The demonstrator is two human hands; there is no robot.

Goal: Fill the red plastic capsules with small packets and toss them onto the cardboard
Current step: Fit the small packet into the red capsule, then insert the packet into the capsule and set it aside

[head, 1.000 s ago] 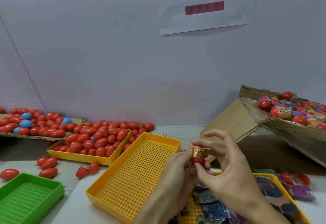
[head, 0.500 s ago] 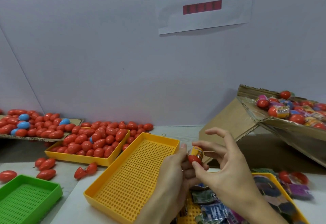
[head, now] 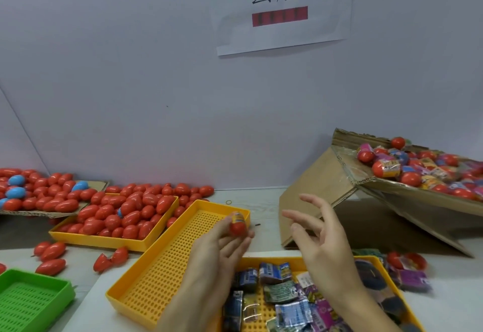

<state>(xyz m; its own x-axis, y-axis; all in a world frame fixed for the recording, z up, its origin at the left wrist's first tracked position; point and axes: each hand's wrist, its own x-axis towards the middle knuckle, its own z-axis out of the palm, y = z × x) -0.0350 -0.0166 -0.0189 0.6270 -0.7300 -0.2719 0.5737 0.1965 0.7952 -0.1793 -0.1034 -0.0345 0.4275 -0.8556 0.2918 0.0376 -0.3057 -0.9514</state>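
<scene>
Capsule (head: 237,225): red, egg-shaped, with a printed wrapper on its upper end, resting on the fingertips of the left hand (head: 222,249), just above the far right corner of the empty yellow tray (head: 167,266). Left hand palm-up, fingers nearly straight; blurred, so cannot tell whether thumb presses the capsule. Right hand (head: 324,242) right of the capsule and apart from it, fingers spread and loosely bent, holding nothing.

Packets (head: 277,295): small printed foil sachets heaped in a second yellow tray (head: 379,266), below and right of the capsule, under both wrists. More packets and two open red halves (head: 407,261) on the table just past that tray's right edge.

Cardboard (head: 392,187): a tilted box flap, up and right of the capsule, propped on a folded cardboard stand (head: 311,190). Loaded with wrapped and plain red capsules (head: 418,169).

Left of the capsule: a third yellow tray (head: 104,240) piled with red shells (head: 125,214), a few spilling behind it. Farther left, a flat cardboard sheet (head: 52,212) with red and a few blue shells (head: 15,186). Loose red shells and split halves (head: 109,259) on the table (head: 266,201) in front of that tray. Green tray (head: 28,303) at far lower left.

Above the capsule, on the white wall: paper notice (head: 282,10) with two large characters and a red bar.
</scene>
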